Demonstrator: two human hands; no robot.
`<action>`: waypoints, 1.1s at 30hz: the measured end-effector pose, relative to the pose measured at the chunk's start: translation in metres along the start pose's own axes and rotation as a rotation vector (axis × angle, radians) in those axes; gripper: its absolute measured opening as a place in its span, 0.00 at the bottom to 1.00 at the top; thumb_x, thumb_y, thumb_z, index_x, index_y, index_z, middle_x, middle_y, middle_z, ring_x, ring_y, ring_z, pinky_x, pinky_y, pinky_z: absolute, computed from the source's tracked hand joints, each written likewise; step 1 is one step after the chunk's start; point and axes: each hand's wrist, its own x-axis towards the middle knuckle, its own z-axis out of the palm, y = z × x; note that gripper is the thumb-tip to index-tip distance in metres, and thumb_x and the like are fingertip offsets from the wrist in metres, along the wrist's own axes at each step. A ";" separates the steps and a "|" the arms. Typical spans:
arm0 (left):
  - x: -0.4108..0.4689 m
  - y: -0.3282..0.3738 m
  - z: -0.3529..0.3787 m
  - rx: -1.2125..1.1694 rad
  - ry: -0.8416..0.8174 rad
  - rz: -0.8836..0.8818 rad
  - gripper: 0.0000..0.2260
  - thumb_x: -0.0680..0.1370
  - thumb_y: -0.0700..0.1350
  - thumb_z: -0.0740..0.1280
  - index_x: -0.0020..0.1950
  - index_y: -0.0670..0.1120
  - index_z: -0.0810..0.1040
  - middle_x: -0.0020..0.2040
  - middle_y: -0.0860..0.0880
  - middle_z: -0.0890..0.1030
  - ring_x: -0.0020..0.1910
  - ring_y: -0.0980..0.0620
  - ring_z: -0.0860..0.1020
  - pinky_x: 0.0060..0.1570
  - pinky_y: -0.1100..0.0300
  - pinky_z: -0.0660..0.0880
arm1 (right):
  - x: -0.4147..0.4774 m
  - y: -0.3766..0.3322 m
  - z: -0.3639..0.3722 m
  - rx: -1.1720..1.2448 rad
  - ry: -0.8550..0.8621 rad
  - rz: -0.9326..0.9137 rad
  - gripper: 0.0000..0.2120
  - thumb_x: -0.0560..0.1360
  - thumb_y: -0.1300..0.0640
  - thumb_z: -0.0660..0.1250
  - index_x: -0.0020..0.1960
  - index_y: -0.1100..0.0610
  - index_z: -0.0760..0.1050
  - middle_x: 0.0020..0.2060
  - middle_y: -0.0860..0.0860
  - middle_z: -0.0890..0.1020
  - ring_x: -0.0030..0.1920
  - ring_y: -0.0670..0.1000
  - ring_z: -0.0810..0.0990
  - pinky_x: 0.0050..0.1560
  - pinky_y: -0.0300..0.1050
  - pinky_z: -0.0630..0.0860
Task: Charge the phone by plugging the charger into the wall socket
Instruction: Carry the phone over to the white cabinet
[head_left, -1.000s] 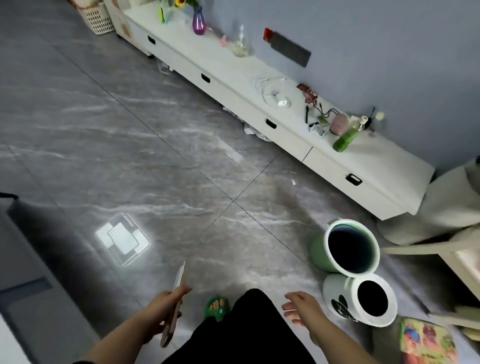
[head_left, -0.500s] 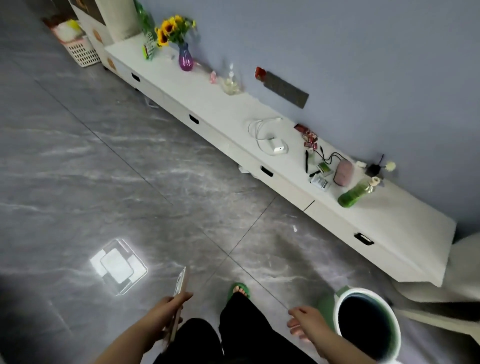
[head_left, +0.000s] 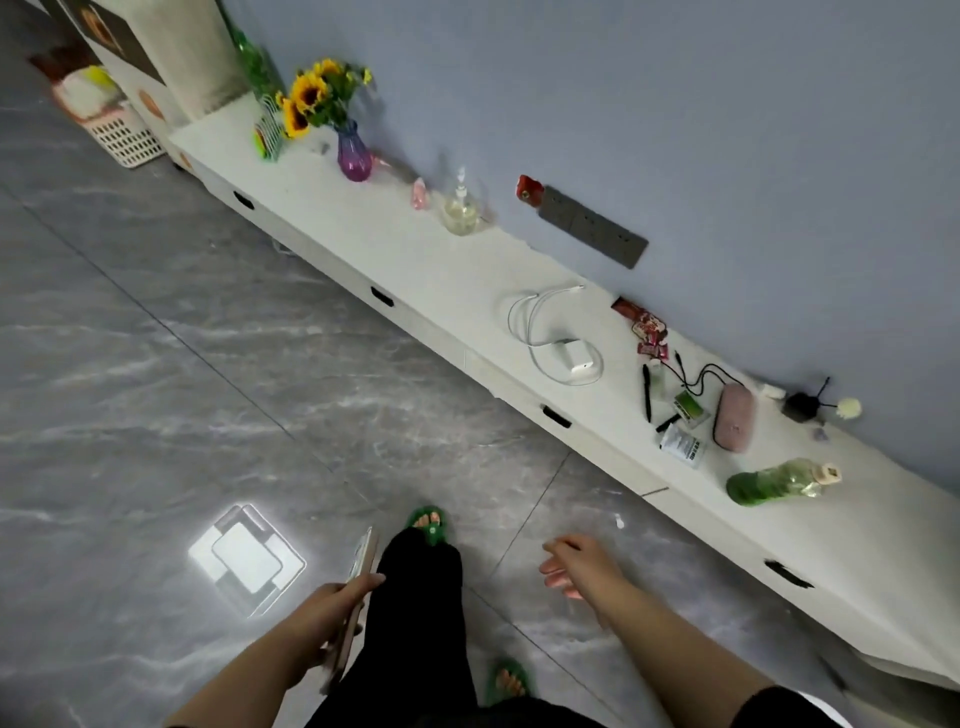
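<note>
— Now, left hand (head_left: 317, 618)? Gripping phone (head_left: 358, 577) edge-on, low beside leg.
— And right hand (head_left: 574, 569)? Empty, fingers loosely spread. Charger (head_left: 575, 358) lying on white cabinet (head_left: 415, 260), below wall socket (head_left: 592, 226).

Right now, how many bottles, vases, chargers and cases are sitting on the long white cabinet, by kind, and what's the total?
Bottles: 2, the clear pump bottle and the green bottle lying on its side.
Vases: 1, the purple vase of sunflowers.
Chargers: 1, the white charger with its coiled cable.
Cases: 1, the pink case.
Total: 5.
</note>
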 end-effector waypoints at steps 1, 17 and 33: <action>0.005 0.020 -0.003 0.026 -0.008 0.014 0.19 0.72 0.60 0.70 0.50 0.46 0.76 0.52 0.45 0.79 0.50 0.46 0.80 0.50 0.51 0.75 | 0.005 -0.010 -0.001 0.016 0.013 0.013 0.06 0.79 0.55 0.61 0.46 0.53 0.77 0.41 0.53 0.84 0.36 0.50 0.82 0.37 0.41 0.74; 0.106 0.334 -0.009 0.338 -0.200 0.116 0.26 0.63 0.66 0.72 0.52 0.49 0.77 0.50 0.45 0.80 0.48 0.46 0.81 0.43 0.53 0.76 | 0.098 -0.092 -0.077 0.377 0.156 0.339 0.09 0.79 0.55 0.61 0.49 0.60 0.77 0.35 0.56 0.83 0.27 0.50 0.78 0.29 0.38 0.69; 0.169 0.547 -0.011 0.412 -0.113 0.177 0.16 0.73 0.54 0.71 0.47 0.41 0.79 0.29 0.48 0.77 0.28 0.51 0.77 0.29 0.62 0.72 | 0.223 -0.346 -0.117 0.329 0.169 0.174 0.09 0.77 0.56 0.62 0.50 0.61 0.77 0.40 0.57 0.82 0.31 0.50 0.77 0.30 0.38 0.69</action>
